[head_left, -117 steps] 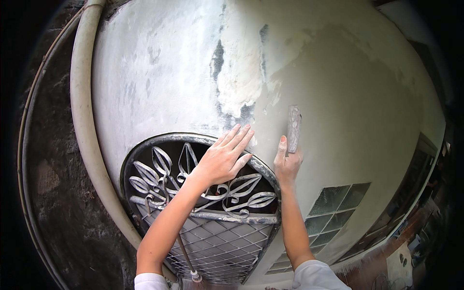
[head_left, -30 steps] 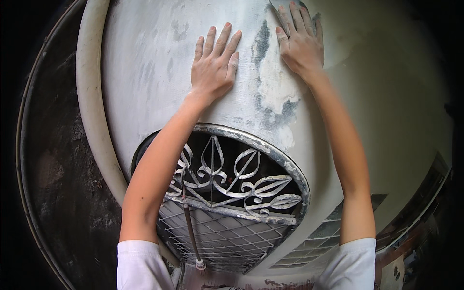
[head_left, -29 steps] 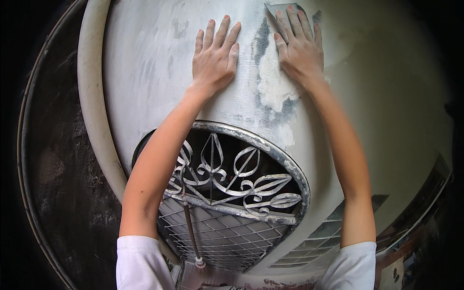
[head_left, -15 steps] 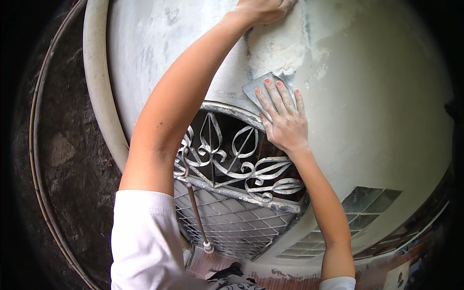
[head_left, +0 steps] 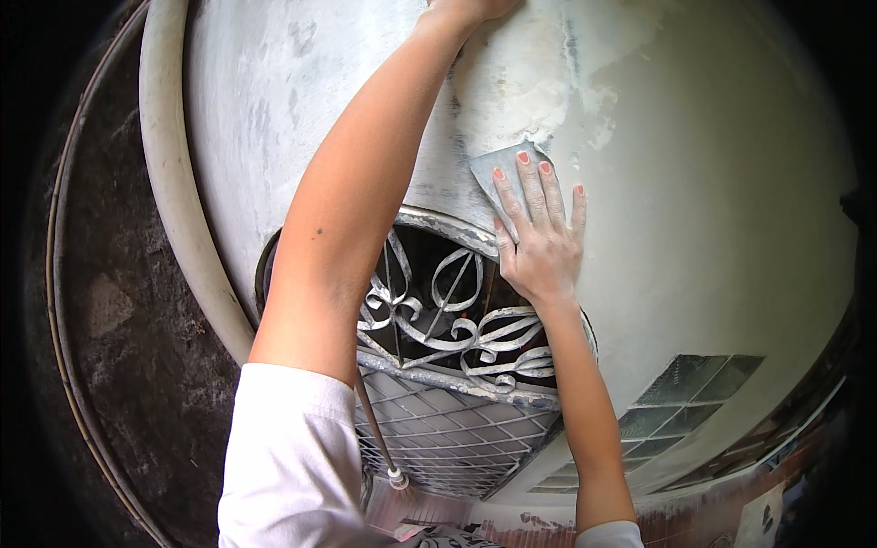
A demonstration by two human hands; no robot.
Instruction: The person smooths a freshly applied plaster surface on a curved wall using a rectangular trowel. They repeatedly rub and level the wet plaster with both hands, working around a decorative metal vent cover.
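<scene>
A grey sheet of sandpaper (head_left: 494, 169) lies against the pale, patchy wall (head_left: 681, 210), just above the arched window opening. My right hand (head_left: 546, 251) presses it there, fingers stretched out and somewhat spread, with whitish dust on the skin. Part of the sheet is hidden beneath the fingers. Higher up, at the top edge of the view, my left hand (head_left: 475, 7) is by the wall. Its fingers are cut off by the picture's edge, so I cannot see whether it holds anything.
Below my hands is a white scrolled metal grille (head_left: 438, 320) with diamond mesh under it. A brush with a long handle (head_left: 376, 425) leans by the mesh. A thick pale pipe (head_left: 174, 173) runs down the left. Glass panes (head_left: 694, 384) sit low in the wall at right.
My right hand and the sandpaper have shifted slightly right and down. My left hand has moved further out past the top edge. The whole view has tilted a little.
</scene>
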